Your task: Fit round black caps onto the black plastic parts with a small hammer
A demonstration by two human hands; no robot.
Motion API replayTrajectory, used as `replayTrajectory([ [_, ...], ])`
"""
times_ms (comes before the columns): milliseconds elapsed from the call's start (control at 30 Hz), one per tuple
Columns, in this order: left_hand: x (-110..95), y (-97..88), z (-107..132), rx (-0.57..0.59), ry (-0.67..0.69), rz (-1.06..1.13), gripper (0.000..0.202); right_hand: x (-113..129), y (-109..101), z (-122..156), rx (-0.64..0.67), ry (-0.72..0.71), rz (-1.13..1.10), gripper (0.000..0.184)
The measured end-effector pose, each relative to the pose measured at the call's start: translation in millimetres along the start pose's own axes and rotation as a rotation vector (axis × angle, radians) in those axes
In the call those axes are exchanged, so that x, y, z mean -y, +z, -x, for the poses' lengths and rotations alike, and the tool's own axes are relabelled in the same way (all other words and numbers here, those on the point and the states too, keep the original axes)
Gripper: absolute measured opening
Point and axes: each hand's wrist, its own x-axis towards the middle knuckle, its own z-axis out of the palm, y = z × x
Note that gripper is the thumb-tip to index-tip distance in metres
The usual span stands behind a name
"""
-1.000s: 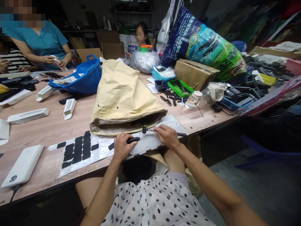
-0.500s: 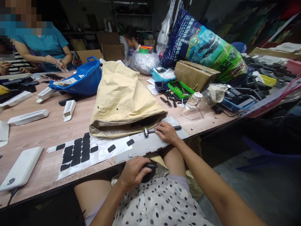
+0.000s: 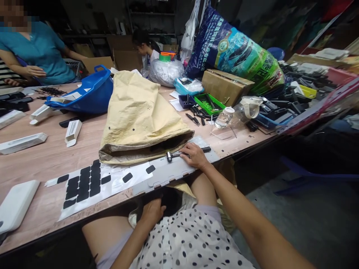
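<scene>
My right hand [image 3: 194,155] lies at the table's front edge, fingers closed over the handle of a small hammer [image 3: 169,156]. Its metal head points left and the dark grip end sticks out to the right. Beneath the hammer is a grey board [image 3: 165,178]. My left hand [image 3: 153,212] is down at my lap, by the dark mouth of a sack [image 3: 189,192]; its fingertips are mostly hidden there. On the table, the open end of a large yellowish sack [image 3: 140,112] faces me, just beyond the hammer.
A white sheet with black rounded pads [image 3: 89,181] lies left of the board. Further off are small white boxes [image 3: 73,131], a blue basin [image 3: 84,98], a green tray [image 3: 209,104] and a clear jar [image 3: 224,117]. A co-worker in a teal shirt [image 3: 33,52] sits at the far left.
My left hand has lowered toward the sack on my lap, and the black object it held is out of sight. My right hand stays on the hammer. The view has turned slightly right.
</scene>
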Motion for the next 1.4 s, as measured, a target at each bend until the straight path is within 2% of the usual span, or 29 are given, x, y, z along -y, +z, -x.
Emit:
replayTrajectory([
  [133, -47.8, -46.3, -9.7, 0.285, 0.071, 0.188, 0.009, 0.4, -0.4, 0.3, -0.004, -0.007, -0.007, 0.017],
  [167, -59.3, -60.0, -18.3, 0.311, 0.095, 0.262, 0.016, 0.4, -0.5, 0.3, -0.004, -0.008, -0.010, 0.017],
  [200, -69.2, -72.8, -29.5, 0.288, 0.114, 0.310, 0.024, 0.4, -0.5, 0.4, -0.004, -0.008, -0.013, 0.017],
  [233, -77.2, -84.0, -43.0, 0.198, 0.116, 0.314, 0.029, 0.3, -0.5, 0.4, -0.004, -0.007, -0.017, 0.017],
  [300, -87.9, -99.7, -74.4, -0.080, 0.095, 0.244, 0.024, 0.1, -0.4, 0.3, -0.003, -0.007, -0.024, 0.018],
  [367, -93.4, -105.5, -105.9, -0.332, 0.007, 0.141, 0.021, -0.2, -0.3, 0.1, -0.002, -0.011, -0.027, 0.018],
  [400, -95.3, -105.4, -119.8, -0.411, -0.054, 0.095, 0.022, -0.4, -0.2, 0.0, -0.003, -0.012, -0.028, 0.018],
  [500, -100.2, -98.1, -149.5, -0.497, -0.230, 0.007, 0.028, -0.7, 0.0, -0.2, -0.013, -0.016, -0.030, 0.018],
  [633, -103.4, -86.0, -165.9, -0.516, -0.339, -0.001, 0.030, -1.0, -0.3, 0.0, -0.007, -0.014, -0.032, 0.018],
  [767, -100.8, -83.1, -164.1, -0.554, -0.296, 0.005, 0.021, -0.9, -0.7, 1.1, -0.009, -0.013, -0.032, 0.018],
  [900, -96.5, -96.8, -137.2, -0.552, -0.085, -0.035, 0.011, -1.2, 0.2, 3.4, -0.021, -0.021, -0.038, 0.019],
  [1000, -87.9, -111.7, -106.6, -0.467, 0.073, -0.056, 0.008, -2.4, 1.2, 4.8, -0.038, -0.027, -0.046, 0.018],
  [1100, -71.3, -118.8, -82.6, -0.308, 0.176, -0.062, 0.009, -3.3, 0.8, 4.8, -0.043, -0.035, -0.051, 0.017],
  [1167, -58.0, -116.8, -74.8, -0.224, 0.204, -0.054, 0.008, -3.2, -0.4, 4.1, -0.027, -0.027, -0.045, 0.018],
  [1233, -46.1, -111.1, -72.7, -0.195, 0.210, -0.033, 0.007, -2.9, -1.6, 3.1, -0.002, -0.010, -0.033, 0.018],
  [1400, -29.2, -101.1, -72.7, -0.283, 0.250, 0.003, 0.020, -3.0, -3.2, 2.4, 0.025, -0.002, -0.016, 0.021],
])
